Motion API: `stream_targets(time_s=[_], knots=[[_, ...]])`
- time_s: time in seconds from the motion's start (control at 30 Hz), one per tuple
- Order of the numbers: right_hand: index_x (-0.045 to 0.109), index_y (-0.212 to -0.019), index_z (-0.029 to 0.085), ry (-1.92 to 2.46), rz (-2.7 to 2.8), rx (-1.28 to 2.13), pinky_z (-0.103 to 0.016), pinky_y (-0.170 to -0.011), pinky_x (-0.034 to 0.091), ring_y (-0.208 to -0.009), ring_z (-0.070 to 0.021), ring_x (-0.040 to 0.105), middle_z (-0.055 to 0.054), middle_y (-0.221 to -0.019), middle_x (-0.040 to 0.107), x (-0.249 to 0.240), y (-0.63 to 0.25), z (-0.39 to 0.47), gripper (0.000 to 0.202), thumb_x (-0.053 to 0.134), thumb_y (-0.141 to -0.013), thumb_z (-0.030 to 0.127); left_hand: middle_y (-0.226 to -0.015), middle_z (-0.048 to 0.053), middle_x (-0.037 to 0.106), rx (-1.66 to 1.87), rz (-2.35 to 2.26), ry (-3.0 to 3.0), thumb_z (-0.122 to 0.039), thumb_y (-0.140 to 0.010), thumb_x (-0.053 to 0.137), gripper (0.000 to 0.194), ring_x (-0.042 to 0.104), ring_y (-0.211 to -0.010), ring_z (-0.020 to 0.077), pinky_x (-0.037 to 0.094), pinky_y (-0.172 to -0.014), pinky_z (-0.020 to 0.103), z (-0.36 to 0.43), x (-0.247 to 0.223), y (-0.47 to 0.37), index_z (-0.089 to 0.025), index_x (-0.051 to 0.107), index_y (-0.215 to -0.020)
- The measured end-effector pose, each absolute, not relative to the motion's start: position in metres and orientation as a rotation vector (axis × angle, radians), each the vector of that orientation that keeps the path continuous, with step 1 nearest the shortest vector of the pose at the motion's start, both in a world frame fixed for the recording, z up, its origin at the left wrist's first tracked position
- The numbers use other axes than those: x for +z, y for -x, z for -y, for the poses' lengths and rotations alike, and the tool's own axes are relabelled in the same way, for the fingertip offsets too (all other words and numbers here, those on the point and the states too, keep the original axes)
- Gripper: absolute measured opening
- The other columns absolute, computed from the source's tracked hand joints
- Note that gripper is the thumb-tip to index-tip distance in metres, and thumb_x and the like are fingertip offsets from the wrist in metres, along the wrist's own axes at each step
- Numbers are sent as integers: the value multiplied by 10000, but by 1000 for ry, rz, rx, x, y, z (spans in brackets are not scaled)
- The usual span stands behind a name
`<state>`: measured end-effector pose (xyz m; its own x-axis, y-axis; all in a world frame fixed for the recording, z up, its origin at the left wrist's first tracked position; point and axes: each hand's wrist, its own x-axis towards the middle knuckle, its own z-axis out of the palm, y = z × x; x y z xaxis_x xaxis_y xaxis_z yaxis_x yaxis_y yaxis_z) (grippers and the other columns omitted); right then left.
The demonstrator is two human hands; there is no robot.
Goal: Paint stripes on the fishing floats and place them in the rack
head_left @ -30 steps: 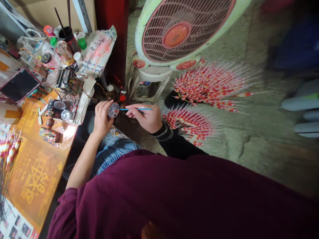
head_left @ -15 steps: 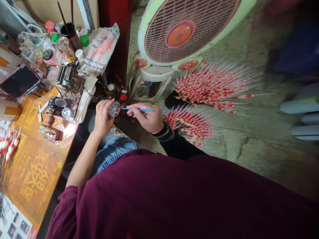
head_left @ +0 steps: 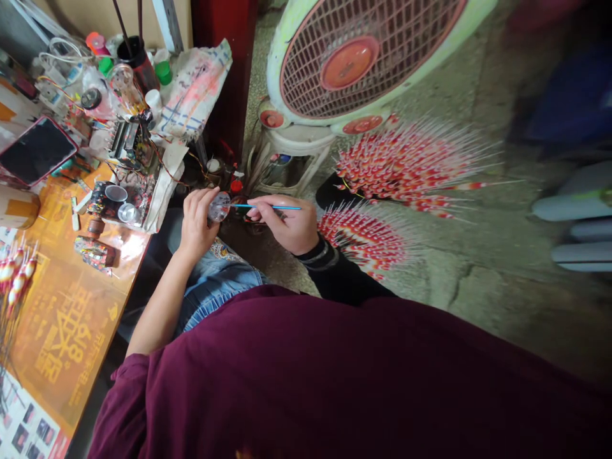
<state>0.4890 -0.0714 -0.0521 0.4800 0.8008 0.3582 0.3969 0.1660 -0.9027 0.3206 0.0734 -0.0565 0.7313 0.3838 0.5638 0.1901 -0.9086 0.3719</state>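
Blue thin tool (head_left: 285, 208): clamped between the thumb and fingers of the right hand (head_left: 295, 226), its tip at the rim of the clear round piece (head_left: 219, 208); contact cannot be confirmed. Left hand (head_left: 196, 223): fingers closed on the clear round piece, which is located over the lap, right of the orange-topped table (head_left: 86, 319). Beyond the hands: 1 fan (head_left: 351, 64). Beside the right forearm: 2 red-and-white spiky bundles (head_left: 401, 169). On the table: 1 dark-screened phone (head_left: 38, 151).
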Motion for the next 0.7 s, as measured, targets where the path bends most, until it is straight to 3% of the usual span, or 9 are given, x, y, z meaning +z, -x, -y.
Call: stream_targets(time_s=[0.7], knots=[[738,-1076,219,1399,1319,387,-311,-825,619,-787,-148,733,-43,-930,774,-58,-486,59,270,535,-994,376,-1300,135,600,848,-444,-2703,-162,-892,545,512,503,-1270,265,394,-1140,458,-72,-58,-322,-178,469,-1399]])
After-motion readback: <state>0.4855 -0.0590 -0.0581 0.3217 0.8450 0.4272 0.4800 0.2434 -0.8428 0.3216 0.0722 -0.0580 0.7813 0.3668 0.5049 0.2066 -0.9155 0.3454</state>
